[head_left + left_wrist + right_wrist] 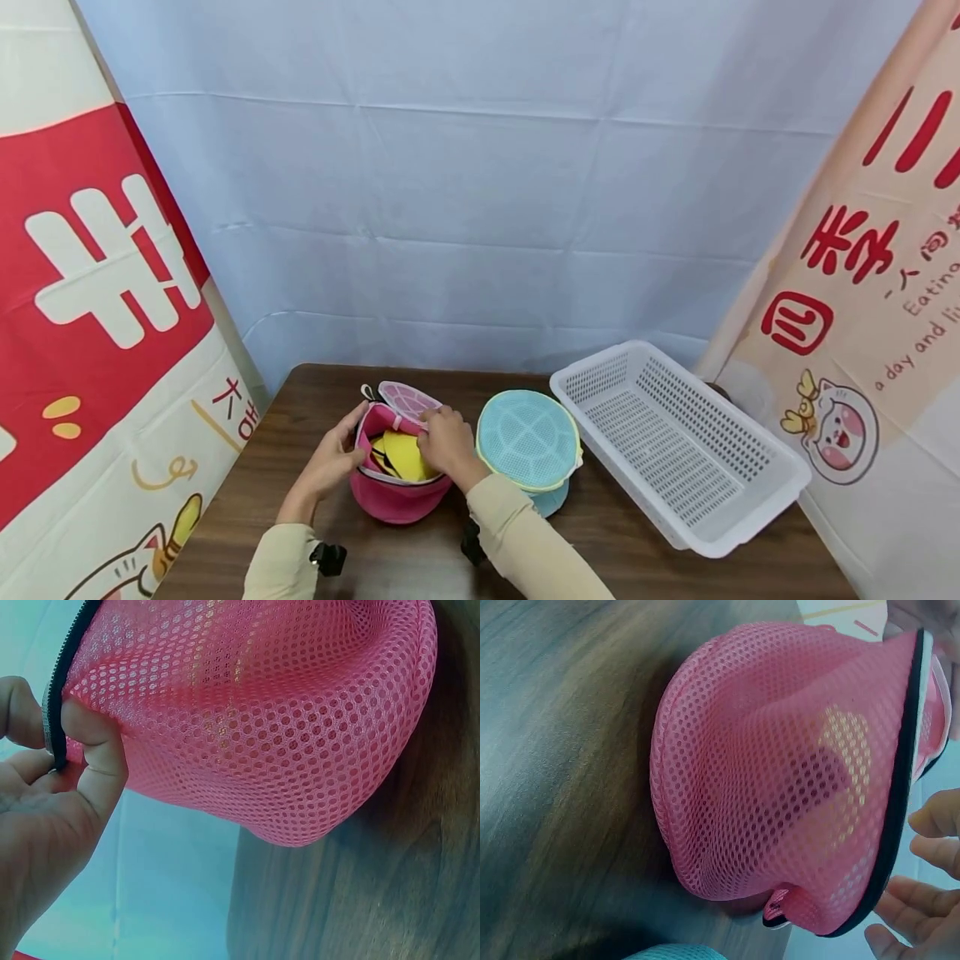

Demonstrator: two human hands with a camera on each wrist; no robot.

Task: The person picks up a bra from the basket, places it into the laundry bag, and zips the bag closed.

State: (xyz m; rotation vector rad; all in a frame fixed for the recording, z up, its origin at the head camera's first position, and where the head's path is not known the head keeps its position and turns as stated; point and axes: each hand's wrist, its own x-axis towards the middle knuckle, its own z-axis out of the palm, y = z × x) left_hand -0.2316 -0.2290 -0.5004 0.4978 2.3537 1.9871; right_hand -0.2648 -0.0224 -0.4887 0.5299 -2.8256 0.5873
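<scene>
A pink mesh laundry bag (pixel 401 498) stands on the table with its zipped lid (pixel 410 400) folded back. Inside lies a yellow item with black edging (pixel 407 455); its kind is unclear, and it shows faintly through the mesh. My left hand (pixel 335 452) pinches the bag's zippered rim (pixel 56 690) between thumb and fingers on the left side. At the right side of the opening is my right hand (pixel 447 442), its fingers (pixel 922 904) spread and loosely bent beside the black zipper edge. Nothing shows between those fingers.
Right of the pink bag sits a light-blue mesh bag (pixel 528 437) with yellow trim. A white perforated plastic basket (pixel 678 450) stands farther right on the dark wooden table (pixel 240 517). Pale blue cloth (pixel 480 208) hangs behind, and printed cloths hang on both sides.
</scene>
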